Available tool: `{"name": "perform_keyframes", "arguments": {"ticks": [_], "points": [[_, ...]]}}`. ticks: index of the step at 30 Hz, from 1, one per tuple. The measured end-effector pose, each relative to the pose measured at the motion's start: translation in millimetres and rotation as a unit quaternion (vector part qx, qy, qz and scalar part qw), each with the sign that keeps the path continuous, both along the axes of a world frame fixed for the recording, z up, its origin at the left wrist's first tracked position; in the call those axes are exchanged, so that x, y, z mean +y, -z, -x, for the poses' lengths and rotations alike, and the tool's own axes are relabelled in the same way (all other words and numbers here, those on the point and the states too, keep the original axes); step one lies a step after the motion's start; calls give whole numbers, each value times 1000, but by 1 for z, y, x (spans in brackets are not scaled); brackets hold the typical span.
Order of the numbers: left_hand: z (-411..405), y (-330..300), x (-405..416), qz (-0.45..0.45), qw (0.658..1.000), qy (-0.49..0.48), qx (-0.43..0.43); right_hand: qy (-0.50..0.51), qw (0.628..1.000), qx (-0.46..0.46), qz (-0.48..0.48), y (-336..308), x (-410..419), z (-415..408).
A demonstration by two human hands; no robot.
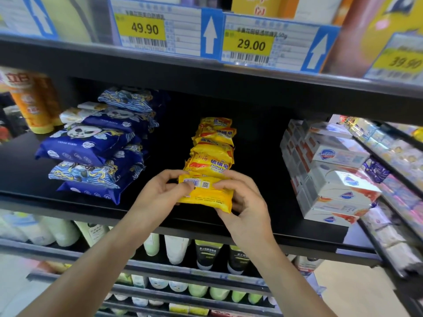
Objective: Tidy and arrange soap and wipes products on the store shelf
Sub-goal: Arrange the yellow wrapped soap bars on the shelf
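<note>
- My left hand + right hand both grip one yellow soap pack, barcode side up, at front edge of black shelf.
- L thumb clamped on pack's barcode end; R thumb pinches top, R fingers curled under its right end.
- Row of yellow soap packs runs back from just beyond my fingertips; nearest one touches held pack.
- Blue wipes packs stacked left of L hand, well apart.
- White soap boxes stacked right of R hand.
</note>
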State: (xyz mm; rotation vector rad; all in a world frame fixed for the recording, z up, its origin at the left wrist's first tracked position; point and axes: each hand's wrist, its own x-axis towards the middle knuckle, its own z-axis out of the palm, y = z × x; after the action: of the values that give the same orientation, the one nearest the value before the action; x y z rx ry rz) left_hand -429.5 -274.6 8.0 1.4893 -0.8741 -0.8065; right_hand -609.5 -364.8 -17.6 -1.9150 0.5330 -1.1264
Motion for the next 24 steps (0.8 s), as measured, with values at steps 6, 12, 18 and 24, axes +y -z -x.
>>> {"name": "perform_keyframes", "arguments": {"ticks": [6,12,18,24], "points": [[0,5,6,68,997,-21,38,46,998,6,-38,1,-1,-1],[-3,9,10,66,998,24,-4,-16,987,-1,-162,-8,-3,5],[-4,10,11,82,995,58,-13,-73,986,48,-143,-14,-2,3],[-6,10,13,72,991,86,-74,-49,987,46,-143,-14,0,3]]}}
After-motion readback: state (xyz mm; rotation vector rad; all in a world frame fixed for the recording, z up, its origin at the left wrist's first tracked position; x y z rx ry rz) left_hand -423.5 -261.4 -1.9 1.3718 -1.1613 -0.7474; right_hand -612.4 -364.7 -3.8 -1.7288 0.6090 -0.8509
